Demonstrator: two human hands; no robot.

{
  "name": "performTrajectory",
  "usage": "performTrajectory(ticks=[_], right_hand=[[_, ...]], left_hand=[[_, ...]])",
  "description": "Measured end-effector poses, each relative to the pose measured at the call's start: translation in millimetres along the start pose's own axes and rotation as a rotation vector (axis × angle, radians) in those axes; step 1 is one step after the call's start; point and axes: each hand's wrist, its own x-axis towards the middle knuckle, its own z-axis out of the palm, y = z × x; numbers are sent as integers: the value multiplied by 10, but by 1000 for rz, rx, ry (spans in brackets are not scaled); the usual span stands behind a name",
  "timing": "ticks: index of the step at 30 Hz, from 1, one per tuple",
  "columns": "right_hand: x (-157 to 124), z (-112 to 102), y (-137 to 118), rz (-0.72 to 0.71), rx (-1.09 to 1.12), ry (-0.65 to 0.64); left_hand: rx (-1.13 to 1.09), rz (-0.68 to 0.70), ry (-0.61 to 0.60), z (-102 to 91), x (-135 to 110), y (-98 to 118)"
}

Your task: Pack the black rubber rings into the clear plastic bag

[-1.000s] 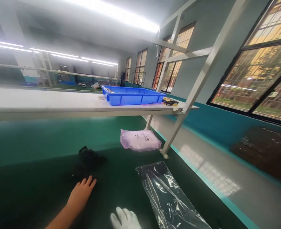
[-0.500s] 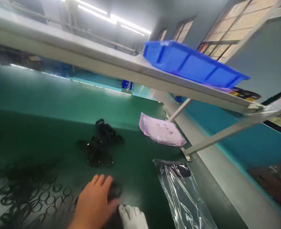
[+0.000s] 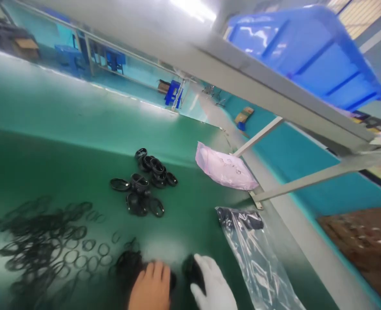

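The fingers of our bare left hand (image 3: 150,289) lie over a blurry black heap (image 3: 129,262); we can't tell if they grip. Our white-gloved right hand (image 3: 213,284) holds a dark, blurry thing (image 3: 197,275). Left, thin black rings (image 3: 41,228) cover the green worktop (image 3: 80,170).

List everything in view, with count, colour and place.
Table: one, green, across the scene
Shelf: one, off-white, raised over table
Bin: one, blue, on shelf
Packet: one, pink, by shelf's foot
Clear bag: one, transparent with dark contents, table's right side
Thicker rings: about a dozen, black, mid-table
Thin rings: many, black, table's left side
Dark pile: one, black, bottom, left of centre, blurred
Dark item: one, black, bottom centre, blurred
Stools: several, blue, background
Cardboard: several pieces, brown, background
Left hand: one, bare, bottom centre
Right hand: one, white-gloved, at dark item
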Motion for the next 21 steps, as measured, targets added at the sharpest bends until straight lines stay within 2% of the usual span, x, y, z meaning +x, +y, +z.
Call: performTrajectory(ticks=[3,5,7,10,12,14,17,21], right_hand=[[-94,-132,-16,57,224,-1],[-146,-146,23,60,314,-20],[-191,-135,61,55,272,-33],[-240,-137,121,-16,69,-12],[-259,-164,188,-68,16,-13],[-266,-194,271,-110,47,-31],[-261,-201,341,-166,76,-27],[-235,-127,223,-173,84,56]], left_hand=[[30,-140,33,-369,-172,-49],[67,-237,65,-487,-310,-97],[102,-221,107,-474,-399,-81],[186,16,96,-299,-362,116],[268,94,68,-198,-260,294],[323,70,72,-170,-166,425],[350,27,94,-223,-112,501],[387,9,107,-257,-140,538]])
